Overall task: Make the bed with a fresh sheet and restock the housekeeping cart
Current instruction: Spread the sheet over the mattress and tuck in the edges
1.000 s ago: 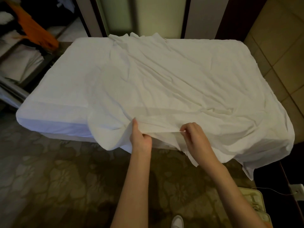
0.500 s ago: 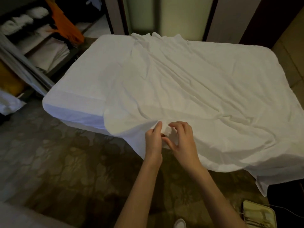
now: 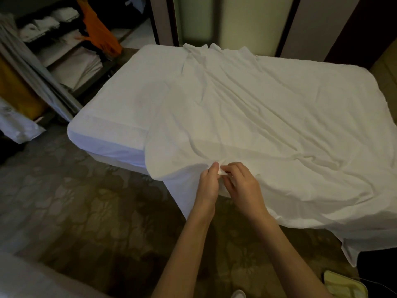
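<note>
A wrinkled white sheet [image 3: 268, 117] lies loose over the bed [image 3: 111, 130], covering its middle and right and hanging off the near edge. The left strip of the mattress stays bare of it. My left hand [image 3: 209, 183] and my right hand [image 3: 240, 183] meet at the sheet's near edge, close together, each pinching a small fold of the fabric between thumb and fingers. The housekeeping cart [image 3: 64, 57] stands at the far left with stacked white linens on its shelves.
An orange cloth [image 3: 101, 33] hangs on the cart. A white bag [image 3: 17, 125] and yellow bag sit at the left. Patterned carpet [image 3: 86, 201] fills the floor in front. A pale yellow tray [image 3: 343, 284] lies at the bottom right. Wall panels stand behind the bed.
My hands were apart along the sheet's near edge and have come together at one spot. The view has shifted left, bringing the cart further into sight.
</note>
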A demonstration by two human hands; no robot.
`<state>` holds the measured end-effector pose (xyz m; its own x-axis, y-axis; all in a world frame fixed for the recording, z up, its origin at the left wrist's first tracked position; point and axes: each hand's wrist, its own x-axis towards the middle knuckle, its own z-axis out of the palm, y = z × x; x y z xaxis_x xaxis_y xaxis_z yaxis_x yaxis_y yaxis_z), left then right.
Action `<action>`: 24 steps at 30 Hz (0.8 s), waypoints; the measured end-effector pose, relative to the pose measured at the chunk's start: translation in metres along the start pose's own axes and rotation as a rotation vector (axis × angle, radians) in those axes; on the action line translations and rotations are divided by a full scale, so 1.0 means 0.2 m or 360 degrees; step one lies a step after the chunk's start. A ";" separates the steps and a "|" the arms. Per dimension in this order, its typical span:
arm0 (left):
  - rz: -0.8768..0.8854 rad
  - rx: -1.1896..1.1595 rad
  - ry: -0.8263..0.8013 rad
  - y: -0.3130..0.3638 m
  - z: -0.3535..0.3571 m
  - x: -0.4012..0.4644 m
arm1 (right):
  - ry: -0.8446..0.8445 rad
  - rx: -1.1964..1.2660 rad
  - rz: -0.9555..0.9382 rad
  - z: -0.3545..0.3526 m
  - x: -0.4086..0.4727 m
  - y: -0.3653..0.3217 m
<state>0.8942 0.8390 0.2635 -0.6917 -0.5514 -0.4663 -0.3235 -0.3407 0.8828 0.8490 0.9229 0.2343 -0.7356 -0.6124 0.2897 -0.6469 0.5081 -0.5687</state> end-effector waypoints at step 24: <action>0.0302 -0.1051 0.0779 0.32 -0.75 0.33 | -0.0063 0.0045 0.0244 -0.22 -0.11 -0.10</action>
<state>0.9241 0.6674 0.2798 -0.2893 -0.8601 -0.4201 0.3195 -0.5004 0.8047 0.8695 0.9524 0.2738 -0.8165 -0.5525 0.1674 -0.5210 0.5805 -0.6257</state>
